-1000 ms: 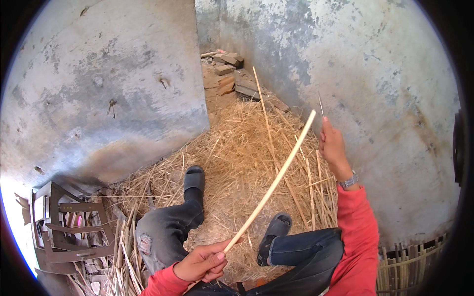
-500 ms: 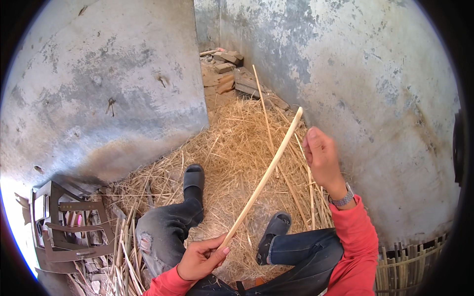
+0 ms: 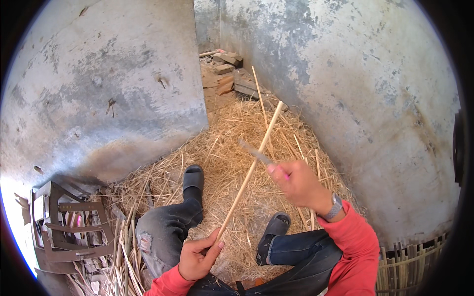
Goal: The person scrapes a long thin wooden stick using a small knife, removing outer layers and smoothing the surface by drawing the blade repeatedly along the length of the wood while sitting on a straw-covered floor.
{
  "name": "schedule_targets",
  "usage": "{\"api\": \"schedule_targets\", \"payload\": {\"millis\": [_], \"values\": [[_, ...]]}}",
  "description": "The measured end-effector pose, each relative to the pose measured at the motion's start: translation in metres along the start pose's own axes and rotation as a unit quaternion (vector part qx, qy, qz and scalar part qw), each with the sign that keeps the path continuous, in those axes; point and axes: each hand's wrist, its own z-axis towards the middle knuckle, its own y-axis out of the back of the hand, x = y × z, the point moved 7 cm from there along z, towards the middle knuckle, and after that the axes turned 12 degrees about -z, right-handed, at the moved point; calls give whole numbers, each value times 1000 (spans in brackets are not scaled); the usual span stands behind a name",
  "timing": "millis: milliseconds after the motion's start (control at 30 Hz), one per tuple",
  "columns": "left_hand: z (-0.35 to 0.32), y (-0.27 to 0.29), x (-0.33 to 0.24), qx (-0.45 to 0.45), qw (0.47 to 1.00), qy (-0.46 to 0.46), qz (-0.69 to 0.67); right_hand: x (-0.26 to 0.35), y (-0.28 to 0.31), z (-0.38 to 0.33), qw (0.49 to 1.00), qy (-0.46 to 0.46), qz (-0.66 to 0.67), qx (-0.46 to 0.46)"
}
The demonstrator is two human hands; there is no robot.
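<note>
A long pale stick, bamboo or wood [image 3: 242,192], slants up and away from my left hand [image 3: 200,256], which is closed round its lower end. My right hand [image 3: 302,186] is closed on a knife [image 3: 266,159] with a bit of pink showing at the handle. The blade, somewhat blurred, points to the upper left and crosses the stick above its middle. Whether the edge touches the stick I cannot tell. Both hands are held in front of my knees, above the shavings.
Pale shavings [image 3: 237,128] cover the floor round my sandalled feet. A broken brown wooden frame [image 3: 74,254] and thin sticks [image 3: 127,246] lie at the left. Bricks [image 3: 227,61] lie at the far corner between grey walls [image 3: 365,98]. A slatted basket [image 3: 407,271] stands at lower right.
My right hand has come down and to the left, bringing the knife across the stick. The stick's upper end has swung slightly left; my left hand has risen a little.
</note>
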Motion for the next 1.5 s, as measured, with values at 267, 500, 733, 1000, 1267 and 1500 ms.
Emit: {"api": "schedule_targets", "payload": {"millis": [267,500,733,1000,1267,1500], "values": [[3,5,-6,8,984,-111,137,4,-12,15,998,0,-60,-20],[-2,-10,-14,44,976,-142,161,-98,46,37,977,-124,-46,-166],[-2,-13,-18,54,982,-109,145,-112,62,19,945,-128,155,-259],[-1,-11,-16,59,981,-99,159,-34,71,3,964,-79,82,-241],[0,-21,-23,61,976,-152,145,-25,63,5,967,-47,-33,-246],[-2,-3,-10,27,988,-84,130,6,2,2,990,30,-35,-132]]}}
